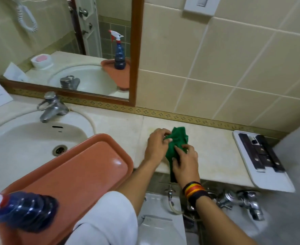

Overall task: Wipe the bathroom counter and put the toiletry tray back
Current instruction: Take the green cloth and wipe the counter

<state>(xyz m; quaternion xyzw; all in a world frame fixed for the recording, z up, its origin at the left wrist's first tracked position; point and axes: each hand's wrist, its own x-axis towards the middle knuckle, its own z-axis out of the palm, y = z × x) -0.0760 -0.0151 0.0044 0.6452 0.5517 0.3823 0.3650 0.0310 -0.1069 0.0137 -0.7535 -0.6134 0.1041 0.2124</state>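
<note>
Gripping the green cloth (pixel 176 144) with both hands (pixel 157 144) (pixel 185 160) over the surface (pixel 216 152); my elbow could knock the orange tray (pixel 71 175) balanced across the sink (pixel 13 138).

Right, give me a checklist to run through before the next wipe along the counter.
1. Green cloth gripped by both left hand and right hand: ok.
2. Cloth flat on the counter: not ok, bunched.
3. Counter ahead of the hands bare: ok.
4. White tray off the counter: not ok, sits at the right end.
5. Orange tray out of the way: ok, rests over the sink.
6. Counter wet with spray: cannot tell.
</note>
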